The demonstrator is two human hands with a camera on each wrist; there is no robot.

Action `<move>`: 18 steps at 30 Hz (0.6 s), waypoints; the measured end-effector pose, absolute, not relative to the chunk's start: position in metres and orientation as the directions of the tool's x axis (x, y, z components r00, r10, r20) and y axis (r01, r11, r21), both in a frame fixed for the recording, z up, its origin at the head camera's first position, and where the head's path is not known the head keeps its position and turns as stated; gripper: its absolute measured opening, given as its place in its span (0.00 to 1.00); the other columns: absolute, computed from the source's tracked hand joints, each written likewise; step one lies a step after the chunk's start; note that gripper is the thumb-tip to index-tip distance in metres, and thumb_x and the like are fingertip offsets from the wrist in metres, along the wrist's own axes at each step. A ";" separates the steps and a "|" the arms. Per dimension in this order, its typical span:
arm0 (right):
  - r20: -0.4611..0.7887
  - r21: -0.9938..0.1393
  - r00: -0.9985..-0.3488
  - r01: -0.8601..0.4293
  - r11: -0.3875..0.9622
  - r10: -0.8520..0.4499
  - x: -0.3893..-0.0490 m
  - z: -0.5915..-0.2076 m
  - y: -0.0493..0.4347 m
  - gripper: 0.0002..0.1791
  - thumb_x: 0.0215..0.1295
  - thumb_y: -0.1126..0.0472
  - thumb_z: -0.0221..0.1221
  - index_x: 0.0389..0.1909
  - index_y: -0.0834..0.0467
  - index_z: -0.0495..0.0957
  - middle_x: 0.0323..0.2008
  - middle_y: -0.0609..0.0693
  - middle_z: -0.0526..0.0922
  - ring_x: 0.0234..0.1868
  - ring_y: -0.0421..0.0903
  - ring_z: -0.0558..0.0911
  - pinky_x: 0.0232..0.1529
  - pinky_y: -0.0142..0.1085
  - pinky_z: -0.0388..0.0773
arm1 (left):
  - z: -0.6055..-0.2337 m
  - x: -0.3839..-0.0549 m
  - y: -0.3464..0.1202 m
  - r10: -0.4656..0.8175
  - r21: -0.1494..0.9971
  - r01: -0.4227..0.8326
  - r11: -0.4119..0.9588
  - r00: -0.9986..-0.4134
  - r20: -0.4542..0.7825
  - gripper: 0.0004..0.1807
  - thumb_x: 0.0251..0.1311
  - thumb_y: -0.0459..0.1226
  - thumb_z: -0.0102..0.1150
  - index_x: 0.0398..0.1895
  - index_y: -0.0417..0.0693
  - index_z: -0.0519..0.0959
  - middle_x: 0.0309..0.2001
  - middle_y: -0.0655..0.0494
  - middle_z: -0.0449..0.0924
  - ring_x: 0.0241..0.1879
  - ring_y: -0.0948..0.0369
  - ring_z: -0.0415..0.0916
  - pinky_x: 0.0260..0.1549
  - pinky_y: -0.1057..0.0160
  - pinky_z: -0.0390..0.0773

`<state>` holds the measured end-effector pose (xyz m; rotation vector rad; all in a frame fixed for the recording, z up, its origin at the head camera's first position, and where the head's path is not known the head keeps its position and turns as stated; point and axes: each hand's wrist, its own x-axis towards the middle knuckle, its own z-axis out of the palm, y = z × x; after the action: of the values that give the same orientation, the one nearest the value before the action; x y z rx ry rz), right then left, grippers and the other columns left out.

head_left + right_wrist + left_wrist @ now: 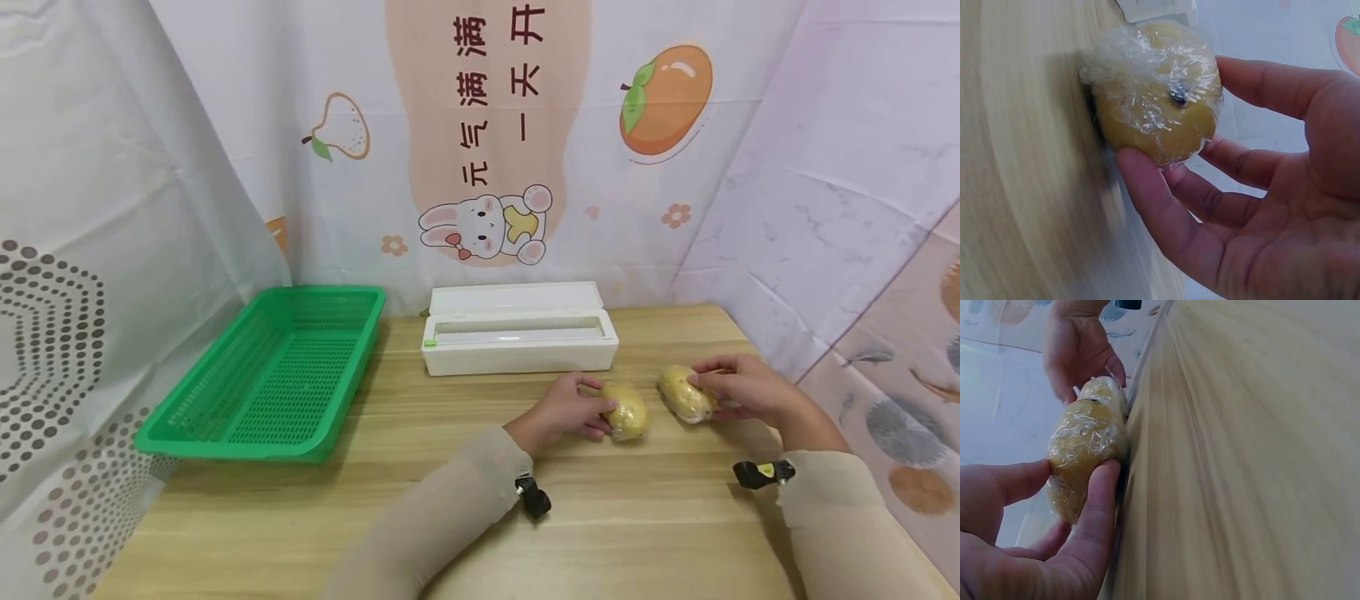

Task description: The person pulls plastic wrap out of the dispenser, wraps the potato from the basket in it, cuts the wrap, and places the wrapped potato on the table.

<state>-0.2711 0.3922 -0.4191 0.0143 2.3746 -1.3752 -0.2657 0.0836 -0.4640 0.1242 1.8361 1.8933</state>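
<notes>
Two yellow fruits wrapped in clear cling film are at the right part of the wooden table. My left hand point(567, 407) pinches the nearer fruit point(628, 413) from its left side; in the left wrist view, thumb and fingers press against the crinkled film on this fruit point(1082, 444). On the far right, my right hand point(752, 388) holds the second fruit point(682, 393) with its fingertips. The right wrist view shows this fruit point(1160, 119) with a dark spot under its film, close to the tabletop.
A white cling film box point(517, 360) with its lid raised stands at the back of the table point(450, 500), a roll inside. To the left is a green plastic basket point(341, 417). Printed curtains point(330, 217) hang behind and at both sides.
</notes>
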 end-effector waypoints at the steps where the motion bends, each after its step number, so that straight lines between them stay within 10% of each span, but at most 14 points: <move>1: -0.342 -0.832 -0.922 0.206 0.516 -0.183 -0.271 -0.419 0.393 0.40 0.75 0.46 0.60 0.74 0.70 0.60 0.51 0.54 0.75 0.42 0.43 0.80 0.47 0.45 0.87 | -0.464 -0.265 0.088 0.403 0.959 -0.283 0.025 -0.875 -0.268 0.18 0.63 0.32 0.71 0.53 0.46 0.76 0.36 0.47 0.86 0.24 0.57 0.85 0.22 0.62 0.85; 10: -0.350 -0.842 -0.919 0.223 0.490 -0.183 -0.267 -0.416 0.396 0.38 0.75 0.48 0.60 0.73 0.69 0.61 0.32 0.46 0.70 0.34 0.39 0.76 0.46 0.45 0.87 | -0.463 -0.266 0.118 0.358 0.962 -0.274 0.018 -0.896 -0.262 0.17 0.62 0.31 0.71 0.51 0.47 0.77 0.33 0.50 0.86 0.24 0.55 0.85 0.20 0.62 0.84; 18: -0.355 -0.834 -0.918 0.225 0.505 -0.178 -0.270 -0.419 0.393 0.39 0.76 0.48 0.60 0.74 0.70 0.60 0.39 0.47 0.73 0.37 0.39 0.78 0.46 0.44 0.87 | -0.463 -0.270 0.129 0.330 0.959 -0.281 0.029 -0.903 -0.274 0.15 0.62 0.32 0.72 0.48 0.48 0.77 0.31 0.50 0.86 0.24 0.53 0.85 0.23 0.58 0.86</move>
<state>-0.2701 0.3931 -0.4192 0.0385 2.3542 -1.3889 -0.2697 0.1295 -0.4628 0.0500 1.8895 1.9272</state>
